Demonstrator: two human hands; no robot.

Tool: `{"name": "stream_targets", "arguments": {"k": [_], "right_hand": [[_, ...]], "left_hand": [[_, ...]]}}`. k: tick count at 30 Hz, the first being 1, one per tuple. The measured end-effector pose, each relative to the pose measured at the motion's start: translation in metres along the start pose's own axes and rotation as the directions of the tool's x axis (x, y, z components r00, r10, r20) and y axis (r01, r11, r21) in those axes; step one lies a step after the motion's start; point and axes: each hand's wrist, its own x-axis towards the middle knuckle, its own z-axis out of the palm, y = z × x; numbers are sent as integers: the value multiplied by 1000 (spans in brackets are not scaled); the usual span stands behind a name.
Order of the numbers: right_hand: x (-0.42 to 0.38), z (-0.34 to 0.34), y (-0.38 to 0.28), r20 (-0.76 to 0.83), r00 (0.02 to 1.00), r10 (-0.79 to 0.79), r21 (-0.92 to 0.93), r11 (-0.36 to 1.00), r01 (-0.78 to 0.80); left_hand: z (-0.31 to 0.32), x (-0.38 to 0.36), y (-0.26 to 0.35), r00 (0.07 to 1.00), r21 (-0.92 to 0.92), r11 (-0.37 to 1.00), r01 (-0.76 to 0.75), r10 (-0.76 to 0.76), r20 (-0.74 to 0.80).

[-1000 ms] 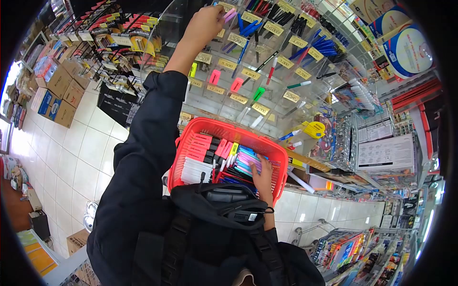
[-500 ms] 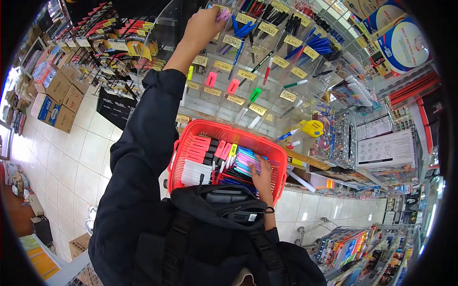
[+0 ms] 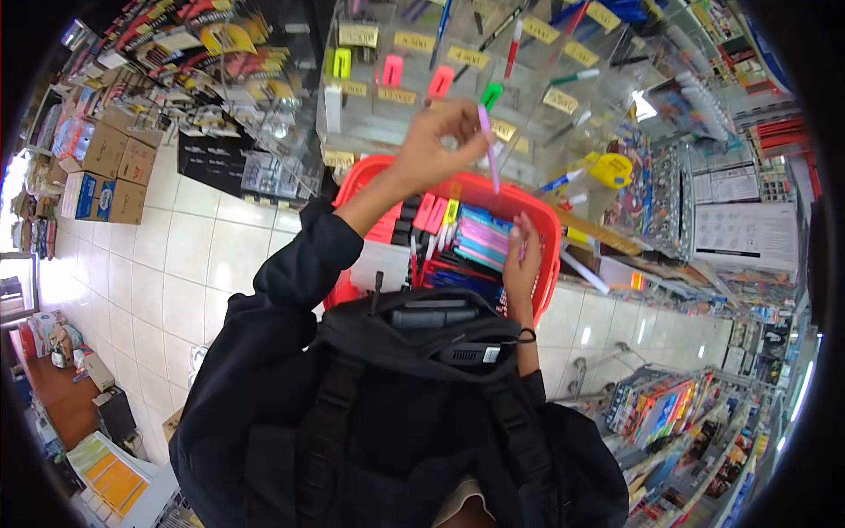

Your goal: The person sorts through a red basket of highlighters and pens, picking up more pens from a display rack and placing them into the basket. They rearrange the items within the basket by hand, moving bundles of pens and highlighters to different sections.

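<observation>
My left hand [image 3: 440, 148] is closed in a pinch on a slim purple pen [image 3: 489, 151], held above the back rim of a red plastic basket [image 3: 553, 273]. Inside the basket, my right hand [image 3: 523, 264] is open, its fingers stretched up beside a bundle of purple and light-blue pens [image 3: 482, 239]. Left of that bundle stand pink highlighters [image 3: 429, 214] and a yellow highlighter [image 3: 451, 211]. Dark blue pens [image 3: 462, 280] lie nearer me, and white items [image 3: 384, 262] fill the left side, partly behind my left arm.
A clear acrylic pen rack [image 3: 422, 53] with price labels rises just beyond the basket. A black bag [image 3: 414, 339] hangs at my chest, against the basket's near side. Battery packs hang at upper left, cardboard boxes [image 3: 114, 172] stand on the tiled floor, and stationery shelves line the right.
My left hand has come down from the upper rack to above the basket with a purple pen. My right hand has lifted off the pen bundle to its right side. The view has shifted.
</observation>
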Motion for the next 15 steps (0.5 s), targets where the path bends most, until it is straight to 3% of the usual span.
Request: {"name": "stream_targets", "arguments": {"k": [1, 2, 5, 9, 13, 15], "right_hand": [[2, -1, -1, -20, 1000, 12, 57, 998, -11], [4, -2, -1, -42, 999, 21, 114, 993, -16], [1, -6, 1, -22, 997, -76, 63, 995, 77], [1, 0, -8, 117, 982, -147, -59, 986, 155], [0, 3, -14, 203, 976, -76, -105, 990, 99], [2, 3, -9, 188, 974, -126, -192, 968, 163]], "left_hand": [[9, -29, -18, 964, -157, 952, 263, -253, 85], [17, -52, -30, 862, -284, 815, 506, -464, 205], [34, -93, -55, 750, -317, 680, 661, -594, 290], [39, -109, -61, 725, -254, 700, 668, -533, 437], [38, -118, -67, 665, -186, 664, 725, -602, 441], [33, -114, -60, 637, 95, 716, 692, -667, 388]]}}
